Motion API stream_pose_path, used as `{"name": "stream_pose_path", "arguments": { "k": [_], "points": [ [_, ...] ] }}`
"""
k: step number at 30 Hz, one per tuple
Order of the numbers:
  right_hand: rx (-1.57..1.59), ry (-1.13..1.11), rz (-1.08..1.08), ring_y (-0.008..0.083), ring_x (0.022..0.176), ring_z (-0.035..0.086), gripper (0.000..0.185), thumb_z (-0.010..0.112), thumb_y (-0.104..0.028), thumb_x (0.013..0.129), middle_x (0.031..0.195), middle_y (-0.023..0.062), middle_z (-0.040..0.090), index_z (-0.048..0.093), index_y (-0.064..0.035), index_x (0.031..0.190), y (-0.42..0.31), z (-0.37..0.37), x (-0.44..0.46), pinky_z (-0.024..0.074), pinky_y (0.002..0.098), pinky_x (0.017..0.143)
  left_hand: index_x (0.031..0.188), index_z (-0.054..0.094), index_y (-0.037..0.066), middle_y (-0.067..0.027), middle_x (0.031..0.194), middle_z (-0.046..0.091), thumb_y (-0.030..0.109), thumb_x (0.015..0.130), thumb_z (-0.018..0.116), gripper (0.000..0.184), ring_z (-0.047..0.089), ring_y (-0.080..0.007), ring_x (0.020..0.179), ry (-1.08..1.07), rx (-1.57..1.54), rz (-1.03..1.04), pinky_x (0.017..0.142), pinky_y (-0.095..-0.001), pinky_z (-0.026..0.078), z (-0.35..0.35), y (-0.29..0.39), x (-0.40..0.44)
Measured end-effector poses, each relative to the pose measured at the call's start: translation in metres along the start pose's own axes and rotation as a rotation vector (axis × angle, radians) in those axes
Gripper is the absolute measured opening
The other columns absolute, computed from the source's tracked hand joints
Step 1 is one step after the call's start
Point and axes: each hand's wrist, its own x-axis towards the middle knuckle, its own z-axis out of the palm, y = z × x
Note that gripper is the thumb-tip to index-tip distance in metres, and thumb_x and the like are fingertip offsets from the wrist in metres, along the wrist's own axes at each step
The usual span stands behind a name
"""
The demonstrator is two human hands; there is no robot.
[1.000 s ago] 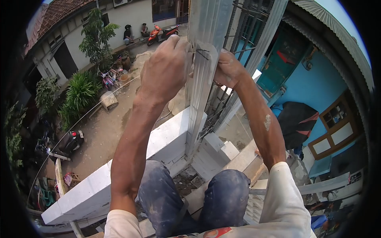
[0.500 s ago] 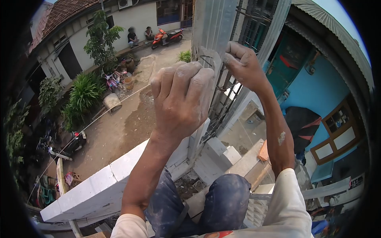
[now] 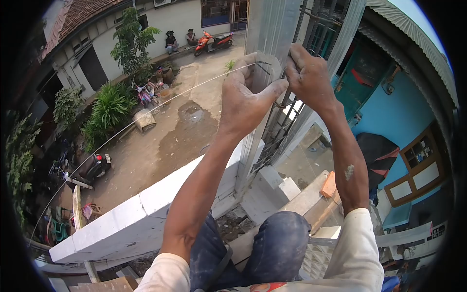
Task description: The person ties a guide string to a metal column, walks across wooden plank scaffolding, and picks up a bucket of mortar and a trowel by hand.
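My left hand (image 3: 245, 100), dusty with grey powder, curls its fingers around the left edge of an upright metal post (image 3: 275, 29). Its thumb reaches right across the post's front. A thin pale string (image 3: 194, 87) passes in front of these fingers and meets the post near a short dark piece of wire or nail (image 3: 264, 63). Close by on the right, my right hand (image 3: 309, 75) is closed at the post's right side, thumb against bent fingers. Whatever it may pinch is too small or hidden to make out.
A low white block wall (image 3: 121, 216) runs below on the left. Steel rebar (image 3: 284, 121) stands behind the post. An orange brick (image 3: 329, 184) lies on a plank at right. Two people sit by the far house near a red scooter (image 3: 212, 43); another motorbike (image 3: 92, 170) stands lower left.
My left hand has turned from a fist seen from the back to a grip with the thumb stretched right. The string now shows in front of its fingers. The view has shifted slightly.
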Motion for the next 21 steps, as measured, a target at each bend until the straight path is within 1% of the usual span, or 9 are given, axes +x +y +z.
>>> {"name": "stream_pose_path", "arguments": {
  "k": [2,5,7,10,12,13,15,17,21],
  "points": [
    [0.01,0.018,0.016,0.042,0.075,0.066,0.016,0.062,-0.007,0.091,0.082,0.0224,0.067,0.062,-0.0025,0.106,0.002,0.003,-0.002,0.051,0.0446,0.066,0.121,0.059,-0.007,-0.0144,0.108,0.069,0.013,0.08,0.08,0.05,0.067,-0.0172,0.098,0.01,-0.003,0.01,0.088,-0.0318,0.055,0.0,-0.005,0.0],
    [-0.025,0.045,0.053,0.0384,0.073,0.066,0.015,0.062,-0.008,0.092,0.083,0.0199,0.067,0.062,-0.0032,0.106,0.001,0.003,-0.004,0.0509,0.0413,0.067,0.122,0.059,-0.007,-0.0133,0.107,0.07,0.011,0.081,0.077,0.049,0.068,-0.0161,0.094,-0.007,-0.136,0.015,0.085,-0.0298,0.056,-0.001,-0.008,-0.002],
    [-0.054,0.044,0.06,0.0382,0.073,0.064,0.014,0.061,-0.007,0.093,0.085,0.0197,0.065,0.061,-0.0023,0.106,-0.002,0.006,-0.004,0.05,0.0396,0.068,0.118,0.06,-0.008,-0.0116,0.105,0.07,0.007,0.082,0.077,0.043,0.066,-0.0111,0.091,0.017,-0.045,0.023,0.079,-0.0255,0.056,-0.006,-0.003,-0.004],
    [-0.182,0.105,0.011,0.0289,0.078,0.068,0.022,0.057,-0.009,0.097,0.093,0.0216,0.067,0.06,0.0024,0.116,0.018,0.012,0.002,0.0512,0.0368,0.074,0.124,0.058,-0.011,-0.0172,0.107,0.068,0.013,0.073,0.078,0.06,0.066,-0.0193,0.097,0.096,-0.071,0.039,0.088,-0.0319,0.053,-0.011,0.019,-0.008],
    [-0.302,-0.015,0.109,0.0311,0.129,0.056,0.041,0.052,-0.016,0.103,0.142,0.0229,0.056,0.052,0.009,0.135,0.089,0.019,-0.001,0.043,0.0372,0.105,0.126,0.056,-0.01,-0.0185,0.11,0.066,0.01,0.068,0.075,0.064,0.064,-0.0202,0.103,0.101,-0.054,0.043,0.092,-0.0322,0.051,-0.015,0.024,-0.01],
    [0.082,-0.035,0.209,0.0268,0.115,0.062,0.035,0.046,-0.024,0.104,0.123,0.0141,0.065,0.061,0.0017,0.123,0.116,0.029,-0.008,0.0455,0.0401,0.095,0.126,0.056,-0.01,-0.0186,0.11,0.065,0.008,0.066,0.073,0.064,0.063,-0.0195,0.105,0.102,-0.102,0.027,0.093,-0.0311,0.05,-0.015,0.023,-0.011],
    [-0.279,-0.071,-0.035,0.0466,0.084,0.06,0.022,0.06,-0.021,0.095,0.092,0.0274,0.062,0.06,-0.0001,0.103,0.019,0.001,0.009,0.0462,0.0513,0.074,0.11,0.062,-0.004,-0.013,0.087,0.065,0.004,0.063,0.07,0.049,0.062,-0.0186,0.081,0.35,0.001,0.283,0.078,-0.0331,0.052,-0.004,-0.01,-0.006],
    [-0.266,-0.035,-0.067,0.0468,0.084,0.06,0.021,0.058,-0.02,0.096,0.092,0.0274,0.062,0.06,0.0005,0.103,0.009,0.003,0.007,0.0459,0.051,0.072,0.109,0.062,-0.003,-0.0116,0.086,0.065,0.002,0.063,0.069,0.048,0.061,-0.0173,0.082,0.162,-0.011,0.164,0.078,-0.0331,0.051,-0.009,0.002,-0.009],
    [-0.318,-0.052,-0.037,0.0472,0.087,0.06,0.023,0.057,-0.018,0.096,0.095,0.0272,0.063,0.06,0.0019,0.106,0.006,0.001,0.005,0.0467,0.0501,0.074,0.11,0.062,-0.004,-0.0131,0.091,0.068,0.0,0.062,0.069,0.049,0.062,-0.0179,0.087,0.218,-0.185,0.205,0.081,-0.0316,0.05,-0.001,-0.003,-0.005]
  ]
}}
